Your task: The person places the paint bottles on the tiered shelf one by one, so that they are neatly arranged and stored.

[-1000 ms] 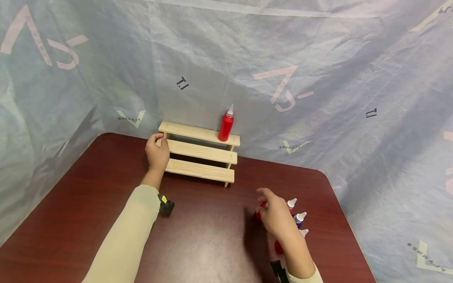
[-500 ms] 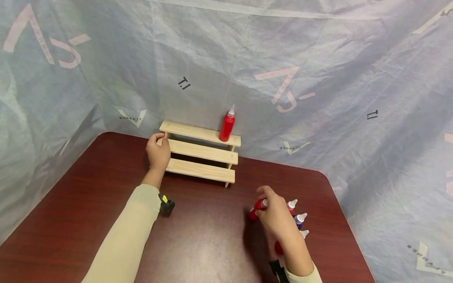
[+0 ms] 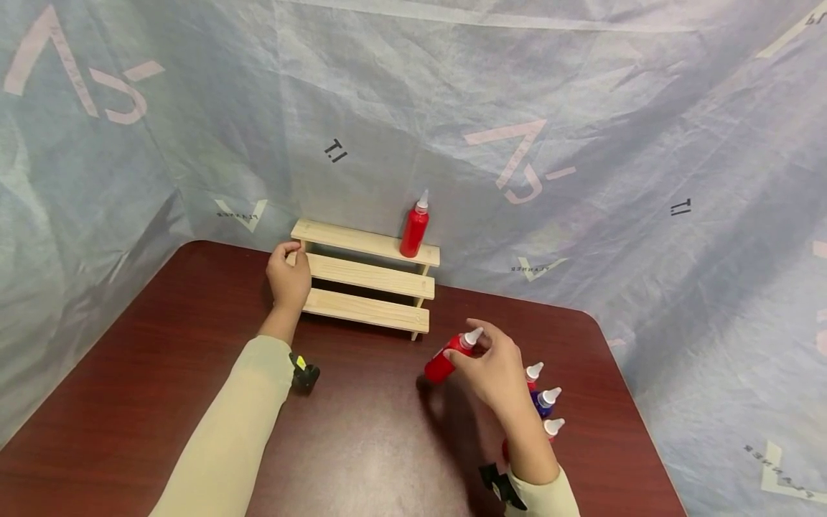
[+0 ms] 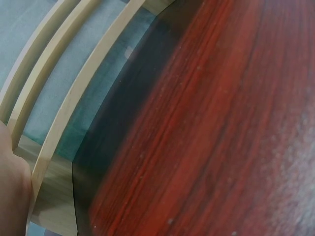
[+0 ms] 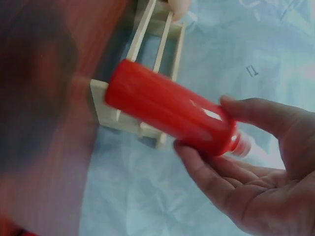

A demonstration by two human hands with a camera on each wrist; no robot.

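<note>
My right hand [image 3: 500, 366] pinches a red squeeze bottle [image 5: 167, 105] near its neck, thumb on one side and fingers on the other. The bottle has a white pointed nozzle and is tilted, its base toward the three-step wooden rack [image 3: 365, 309]. My left hand [image 3: 288, 281] grips the left end of the rack at its middle step, the fingertips partly hidden behind the wood. In the left wrist view, only the edge of that hand [image 4: 15, 187] shows beside the steps. Another red bottle [image 3: 414, 231] stands upright on the right end of the top step.
Right of my right hand stand a blue bottle [image 3: 543, 403] and red ones with white nozzles [image 3: 553, 429], partly hidden by the hand and forearm. The rack stands toward the back of the dark red table [image 3: 362, 445], before a grey cloth backdrop [image 3: 362, 86].
My right hand has lifted the red bottle away from the other bottles, leftward and toward the rack, tilting it. The left hand and rack stay in place.
</note>
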